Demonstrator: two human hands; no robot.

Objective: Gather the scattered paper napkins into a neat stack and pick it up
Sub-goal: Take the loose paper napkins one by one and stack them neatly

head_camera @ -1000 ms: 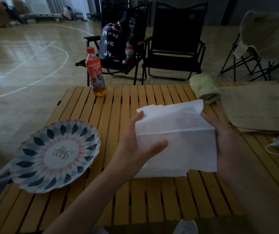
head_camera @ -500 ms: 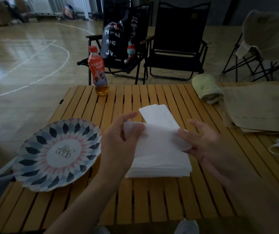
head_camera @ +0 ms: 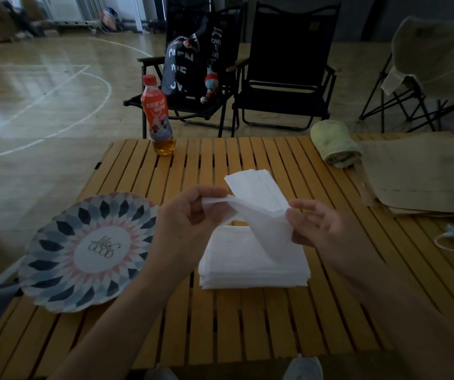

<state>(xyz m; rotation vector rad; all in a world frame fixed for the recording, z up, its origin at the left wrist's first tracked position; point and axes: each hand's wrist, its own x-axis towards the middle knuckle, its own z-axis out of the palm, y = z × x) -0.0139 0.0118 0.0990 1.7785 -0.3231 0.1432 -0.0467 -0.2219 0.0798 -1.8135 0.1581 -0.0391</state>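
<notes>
Head view looks down on a slatted wooden table (head_camera: 247, 325), with two black folding chairs (head_camera: 286, 78) on the floor beyond its far edge; the left one carries a dark printed bag (head_camera: 190, 67). Brown paper sheets (head_camera: 417, 174) lie piled on the table's far right part. A round patterned plate (head_camera: 88, 250) sits at the left, partly over the table's left edge. Just right of the plate, near the table's middle, the stack of napkins (head_camera: 247, 267) lies flat, white and roughly squared, its layered edges showing along the near side. Both forearms reach in from the bottom of the view and meet above the stack. The left hand (head_camera: 184, 226) is raised with its back toward the camera, fingers curled, and pinches the left end of a loose napkin (head_camera: 264, 226) between thumb and fingertips. The right hand (head_camera: 319, 229) faces it with palm turned inward, fingers loosely bent, and grips the napkin's right edge between thumb and forefinger. The loose napkin hangs between the two hands in the air, drooping down to a point over the stack, clear of the table. Behind the hands, a few further napkins (head_camera: 256, 187) lie flat on the slats, angled and apart from the stack. An orange-labelled bottle (head_camera: 158, 116) with a red cap stands upright at the far edge, left of centre, and a rolled green towel (head_camera: 334, 144) lies at the far right, touching the brown paper.
</notes>
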